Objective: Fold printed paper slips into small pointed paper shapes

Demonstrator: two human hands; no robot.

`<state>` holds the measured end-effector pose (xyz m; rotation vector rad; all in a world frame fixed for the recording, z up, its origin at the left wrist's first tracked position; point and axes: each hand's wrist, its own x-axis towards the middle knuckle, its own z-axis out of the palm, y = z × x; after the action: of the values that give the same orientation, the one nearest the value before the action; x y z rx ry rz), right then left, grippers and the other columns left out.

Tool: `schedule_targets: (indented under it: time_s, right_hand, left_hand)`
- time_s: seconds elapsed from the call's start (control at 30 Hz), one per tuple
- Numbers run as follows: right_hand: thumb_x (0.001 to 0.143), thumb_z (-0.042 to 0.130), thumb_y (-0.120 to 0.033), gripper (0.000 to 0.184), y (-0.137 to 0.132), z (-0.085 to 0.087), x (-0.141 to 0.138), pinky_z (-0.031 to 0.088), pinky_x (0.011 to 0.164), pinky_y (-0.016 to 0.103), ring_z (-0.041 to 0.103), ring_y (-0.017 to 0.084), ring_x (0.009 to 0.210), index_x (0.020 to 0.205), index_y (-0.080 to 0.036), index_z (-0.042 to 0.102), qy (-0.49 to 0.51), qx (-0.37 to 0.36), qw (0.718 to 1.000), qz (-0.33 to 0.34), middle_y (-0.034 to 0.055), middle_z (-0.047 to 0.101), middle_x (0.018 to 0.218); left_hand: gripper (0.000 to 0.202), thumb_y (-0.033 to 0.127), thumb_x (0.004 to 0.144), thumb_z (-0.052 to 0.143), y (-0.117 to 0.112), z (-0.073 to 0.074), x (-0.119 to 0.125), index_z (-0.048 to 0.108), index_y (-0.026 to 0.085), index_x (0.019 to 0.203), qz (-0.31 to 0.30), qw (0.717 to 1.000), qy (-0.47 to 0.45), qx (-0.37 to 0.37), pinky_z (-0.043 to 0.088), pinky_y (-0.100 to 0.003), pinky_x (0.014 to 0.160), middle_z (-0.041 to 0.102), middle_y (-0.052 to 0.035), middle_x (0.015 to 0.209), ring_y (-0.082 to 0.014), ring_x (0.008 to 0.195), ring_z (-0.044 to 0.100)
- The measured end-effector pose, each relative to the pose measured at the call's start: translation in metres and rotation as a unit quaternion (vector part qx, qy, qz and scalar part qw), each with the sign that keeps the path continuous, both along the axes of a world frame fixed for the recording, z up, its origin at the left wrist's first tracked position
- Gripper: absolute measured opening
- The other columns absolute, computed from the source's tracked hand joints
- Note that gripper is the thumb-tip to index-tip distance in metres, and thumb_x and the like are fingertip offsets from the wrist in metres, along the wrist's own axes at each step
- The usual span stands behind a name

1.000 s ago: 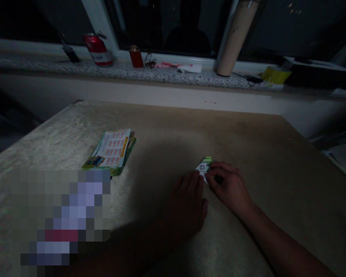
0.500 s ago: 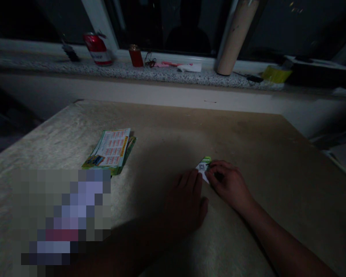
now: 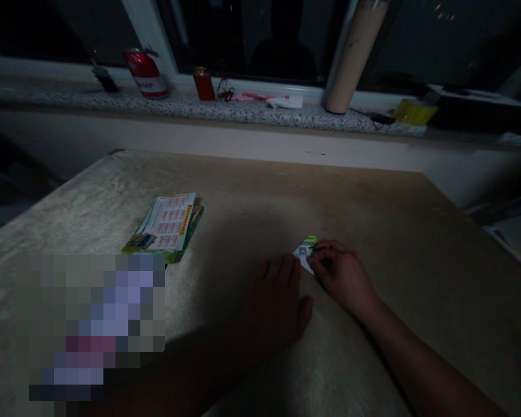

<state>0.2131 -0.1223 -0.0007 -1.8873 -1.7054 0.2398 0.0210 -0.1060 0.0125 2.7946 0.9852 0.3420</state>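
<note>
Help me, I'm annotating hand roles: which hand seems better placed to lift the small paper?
Probably the right hand: its thumb and fingers are curled at the small paper's right side. The left hand lies flatter, palm down, fingertips by the left edge.

left hand [image 3: 275, 304] and right hand [image 3: 349, 278] bare; left forearm [image 3: 204, 362] uncovered, deeply shadowed; right forearm [image 3: 421, 350] uncovered

Pretty dim in here tbh, my worktop [image 3: 373, 202] is brightest on the left and my left hand [image 3: 275, 298] is sunk in shadow. Chunky pixelated patch [image 3: 91, 324] lower left, too.
</note>
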Motion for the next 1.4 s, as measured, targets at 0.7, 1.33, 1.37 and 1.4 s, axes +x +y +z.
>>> schedule_targets:
  time_s: [0.7,1.33,1.37,1.4]
  right_hand:
    - [0.081,0.066,-0.029,0.018,0.005,0.0001,-0.0025,0.051,0.085,0.04,0.071,0.024,0.091,0.065,-0.024,0.071,0.045,0.003,0.998,-0.033,0.0048,0.075,0.092]
    - [0.08,0.068,-0.027,0.015,0.0055,0.002,-0.0017,0.051,0.087,0.039,0.07,0.024,0.096,0.066,-0.024,0.071,0.061,-0.024,0.997,-0.034,0.0049,0.074,0.093]
    - [0.08,0.067,-0.027,0.015,0.0056,0.0015,-0.0014,0.051,0.087,0.039,0.07,0.024,0.096,0.066,-0.023,0.071,0.06,-0.024,0.997,-0.034,0.0049,0.074,0.093]
    - [0.08,0.067,-0.028,0.016,0.0057,0.001,-0.0011,0.051,0.087,0.038,0.07,0.023,0.095,0.066,-0.023,0.071,0.059,-0.025,0.997,-0.034,0.005,0.074,0.094]
  left_hand:
    - [0.062,0.053,0.091,0.052,0.0052,-0.0037,-0.0028,0.051,0.008,0.135,0.017,1.0,-0.011,-0.002,0.036,-0.052,0.106,0.056,-0.0187,0.134,-0.0352,0.121,0.05]
    - [0.056,0.05,0.095,0.049,0.0027,0.001,-0.0044,0.05,0.013,0.137,0.007,1.0,0.014,0.002,0.038,-0.052,0.104,0.055,-0.0175,0.136,-0.034,0.123,0.051]
    - [0.056,0.051,0.095,0.049,0.0029,0.0012,-0.0044,0.05,0.013,0.137,0.008,1.0,0.015,0.0,0.038,-0.052,0.104,0.055,-0.0173,0.136,-0.034,0.123,0.051]
    - [0.057,0.051,0.094,0.049,0.0032,0.0014,-0.0044,0.05,0.013,0.137,0.009,1.0,0.016,-0.004,0.038,-0.052,0.104,0.055,-0.0172,0.137,-0.034,0.123,0.051]
